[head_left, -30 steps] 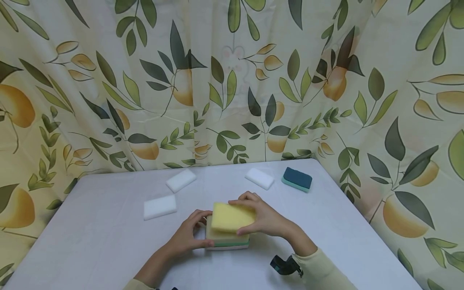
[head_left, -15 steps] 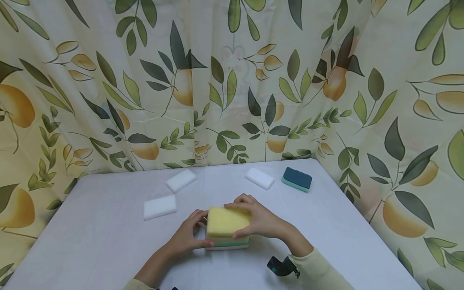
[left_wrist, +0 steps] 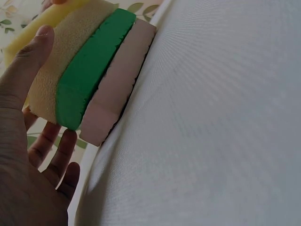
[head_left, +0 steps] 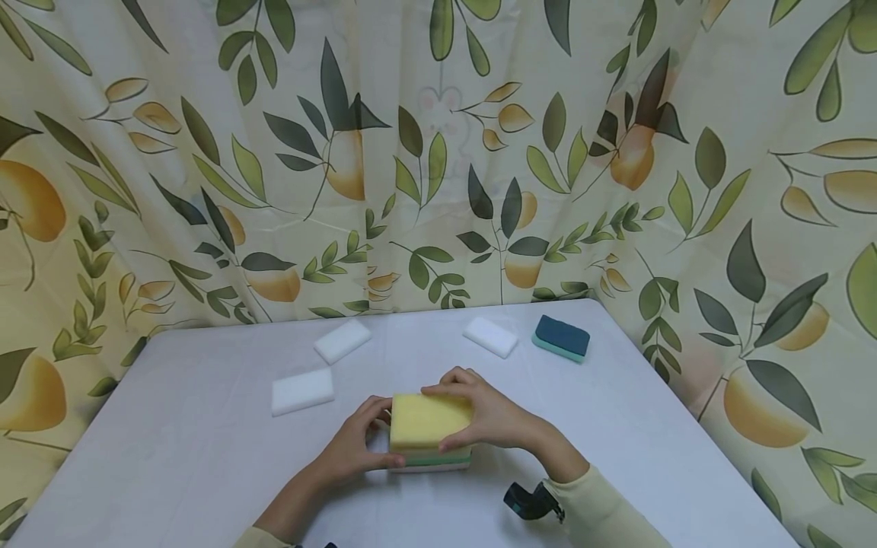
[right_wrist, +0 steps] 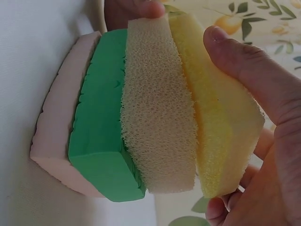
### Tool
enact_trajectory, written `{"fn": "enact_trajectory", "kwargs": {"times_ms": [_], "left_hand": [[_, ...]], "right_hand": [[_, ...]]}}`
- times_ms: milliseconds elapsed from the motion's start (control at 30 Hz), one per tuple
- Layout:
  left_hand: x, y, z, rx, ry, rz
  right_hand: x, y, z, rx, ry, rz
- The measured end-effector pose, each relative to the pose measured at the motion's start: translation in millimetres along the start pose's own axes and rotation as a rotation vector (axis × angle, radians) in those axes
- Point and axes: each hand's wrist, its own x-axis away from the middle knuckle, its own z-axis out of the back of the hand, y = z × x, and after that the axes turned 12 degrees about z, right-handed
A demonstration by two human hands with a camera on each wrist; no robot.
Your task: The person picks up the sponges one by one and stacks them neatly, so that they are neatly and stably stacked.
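Observation:
Four-layered in look, a stack of sponges stands before me: a pink sponge lowest, then a green sponge, a beige porous sponge and a yellow sponge on top. My left hand grips the beige sponge from the left, thumb on its near face in the left wrist view. From the right, my right hand holds the yellow sponge between thumb and fingers. In the right wrist view a thin gap shows between the yellow and beige sponges low down.
Two white sponges lie at the back left of the white-covered table. Another white sponge and a dark blue and teal sponge lie at the back right. A patterned curtain hangs behind.
My right hand has brought the yellow sponge left and down, squarely over the beige one. Over the last half second it has shifted only slightly. My left hand has kept its place.

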Motion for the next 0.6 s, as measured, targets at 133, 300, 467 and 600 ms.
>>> {"fn": "enact_trajectory", "kwargs": {"times_ms": [133, 300, 467, 600], "left_hand": [[0.3, -0.2, 0.3, -0.006, 0.002, -0.008], [0.0, -0.1, 0.3, -0.009, -0.002, 0.004], [0.1, 0.7, 0.2, -0.008, -0.006, 0.001], [0.6, 0.8, 0.3, -0.008, -0.001, -0.002]], "right_hand": [[-1.4, 0.2, -0.7, 0.008, -0.006, 0.003], [-1.4, 0.1, -1.0, 0.013, -0.005, 0.006], [-0.9, -0.9, -1.0, 0.009, -0.006, 0.003], [-1.0, -2.5, -1.3, -0.007, -0.01, -0.003]]}}
